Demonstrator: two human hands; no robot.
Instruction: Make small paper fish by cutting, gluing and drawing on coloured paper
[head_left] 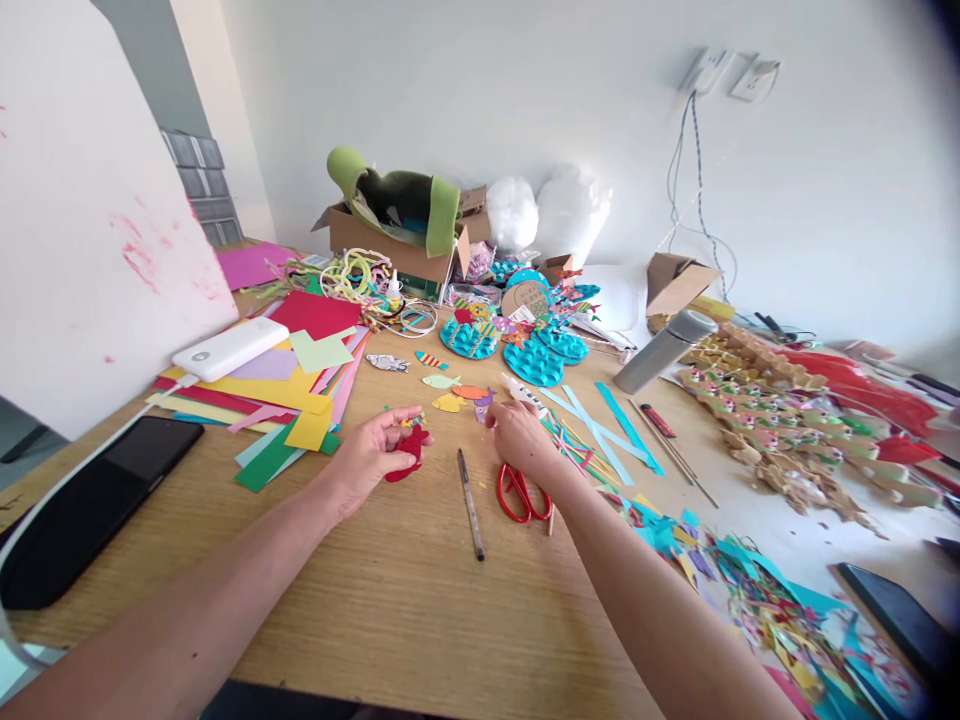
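My left hand (367, 450) pinches a red paper cutout (410, 455), fish-like in shape, between thumb and fingers above the table. My right hand (521, 440) is lowered with its fingers drawn together beside a purple paper fish (484, 403); whatever they grip is hidden. Orange (470, 392), yellow (448, 403) and pale green (439, 381) paper fish lie just beyond the hands. Red-handled scissors (513, 502) rest partly under my right wrist. Between my forearms lies a pen (471, 505). A white glue bottle (523, 390) lies behind the right hand.
Coloured paper sheets (315, 312) and a white power bank (230, 350) with its cable sit at left, near a black phone (97, 500). Blue textured discs (534, 358) stand at the back. A grey flask (664, 350), paper strips (600, 430) and paper scraps (780, 600) are at right.
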